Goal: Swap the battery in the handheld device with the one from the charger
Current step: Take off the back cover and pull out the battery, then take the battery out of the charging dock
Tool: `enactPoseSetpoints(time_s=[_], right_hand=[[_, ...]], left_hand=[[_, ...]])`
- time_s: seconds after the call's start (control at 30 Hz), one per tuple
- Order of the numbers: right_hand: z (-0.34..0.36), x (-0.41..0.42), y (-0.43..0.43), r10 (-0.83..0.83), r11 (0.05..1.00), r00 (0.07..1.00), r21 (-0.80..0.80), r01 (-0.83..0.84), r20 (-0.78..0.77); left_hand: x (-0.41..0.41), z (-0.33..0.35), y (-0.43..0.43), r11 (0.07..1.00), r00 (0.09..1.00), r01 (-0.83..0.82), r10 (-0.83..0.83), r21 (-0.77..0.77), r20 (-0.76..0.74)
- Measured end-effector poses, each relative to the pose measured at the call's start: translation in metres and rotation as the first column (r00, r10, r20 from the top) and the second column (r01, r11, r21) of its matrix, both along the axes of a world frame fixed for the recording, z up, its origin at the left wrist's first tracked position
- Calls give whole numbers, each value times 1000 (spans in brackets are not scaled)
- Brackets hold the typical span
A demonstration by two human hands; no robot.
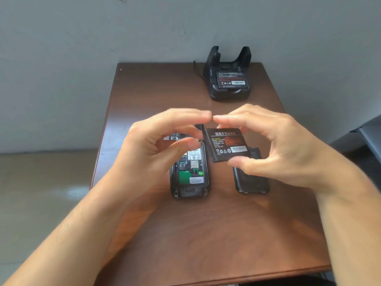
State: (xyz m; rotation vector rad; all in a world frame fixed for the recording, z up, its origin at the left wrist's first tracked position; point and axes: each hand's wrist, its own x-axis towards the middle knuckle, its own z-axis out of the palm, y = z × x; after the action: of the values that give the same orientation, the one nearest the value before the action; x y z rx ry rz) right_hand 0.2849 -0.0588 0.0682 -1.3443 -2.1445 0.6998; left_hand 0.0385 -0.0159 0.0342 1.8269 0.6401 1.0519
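Note:
The black handheld device lies face down on the brown table, its battery bay uncovered and showing labels and a green board. My right hand grips a black battery by its edges, lifted just right of the device's top. My left hand hovers over the device's upper half with curled fingers holding nothing. The black back cover rests on the table to the right, partly under my right hand. At the far right of the table stands the black charger with a second battery in it.
A cable runs from the charger's left side off the back edge. A grey wall stands behind the table. A dark object sits off the table's right edge. The floor lies to the left.

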Motion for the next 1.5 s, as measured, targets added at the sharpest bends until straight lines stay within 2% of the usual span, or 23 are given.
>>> enactPoseSetpoints(time_s=[0.07,0.2,0.37,0.47,0.57,0.97,1.03,1.13,1.2,1.3,1.37,1.5], right_hand=[[-5,9,5,-55,998,996,39,53,64],[-19,23,15,-159,987,975,33,156,152],[-38,28,24,-231,971,941,0,239,248],[-43,30,28,-275,959,916,15,283,293],[-44,31,30,-304,949,900,18,314,313],[-45,30,34,-294,947,886,-15,321,359],[-45,28,33,-294,946,885,-21,323,360],[-39,26,32,-329,936,888,-14,352,322],[-31,24,34,-389,919,883,42,392,262],[-23,18,51,-445,894,868,164,416,221],[-21,20,70,-454,888,854,209,410,255],[-15,28,108,-429,903,813,198,380,393]], left_hand=[[-1,-1,2,996,997,-57,60,-74,45],[-10,-4,10,983,986,-159,163,-91,35],[-19,-14,17,939,931,-345,343,5,-123],[-26,-20,24,894,870,-449,438,5,-225],[-31,-22,28,868,843,-495,471,-31,-260],[-31,-31,29,872,851,-482,444,-82,-281],[-29,-32,28,877,853,-478,449,-53,-265],[-27,-32,25,885,859,-457,465,90,-215],[-24,-31,22,892,869,-428,451,148,-205],[-25,-32,23,899,879,-413,436,145,-196],[-26,-33,25,908,895,-396,416,141,-164],[-28,-32,25,932,924,-336,354,133,-145]])
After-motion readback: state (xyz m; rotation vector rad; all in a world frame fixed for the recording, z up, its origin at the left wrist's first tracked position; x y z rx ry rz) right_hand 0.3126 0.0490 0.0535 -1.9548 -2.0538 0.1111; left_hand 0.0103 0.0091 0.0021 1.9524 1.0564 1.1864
